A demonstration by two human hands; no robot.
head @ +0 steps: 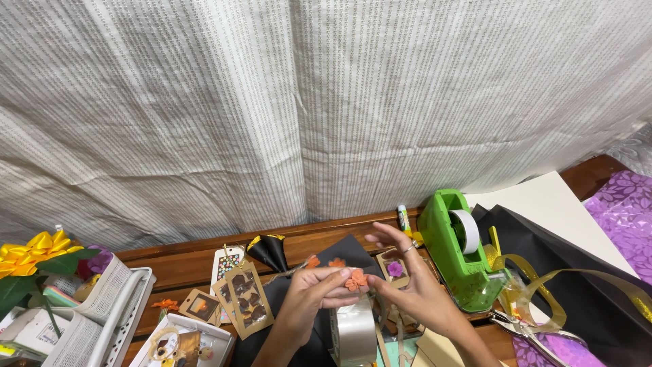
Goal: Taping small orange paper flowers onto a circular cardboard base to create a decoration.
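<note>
While I look down from the near edge of the table outward, this is how things lie.

Tape roll: a fat silvery roll (353, 331) stands on edge just under my hands, closest to me.

Left hand: my left hand (314, 293) has thumb and fingertips closed narrowly on a small orange paper flower (355, 280), held up over the table where both hands can get at it.

Right hand: my right hand (414, 289) meets the flower from the other side; thumb and forefinger touch its petals while the other fingers fan wide and lift clear, so they don't crush it. Whether the right truly pinches or only steadies, I cannot tell from this angle.

Tags: brown card tags (246, 296) lie just left of my left wrist, face up, each showing its decoration.

Black paper: a dark sheet (353, 253) lies beneath my hands, a second orange flower (312, 261) resting on it.

Purple flower tag: a small tag with a purple bloom (394, 269) sits just behind my right hand.

Scissors and ribbon: scissors (526, 327) lie to my right, gold ribbon (543, 285) looping above them.

Tape dispenser: a green dispenser (456, 246) stands beyond the ribbon.

Basket: a white basket (112, 306) at far left holds a yellow bow (30, 250).

Curtain: a pale woven curtain (326, 102) hangs behind the table.
</note>
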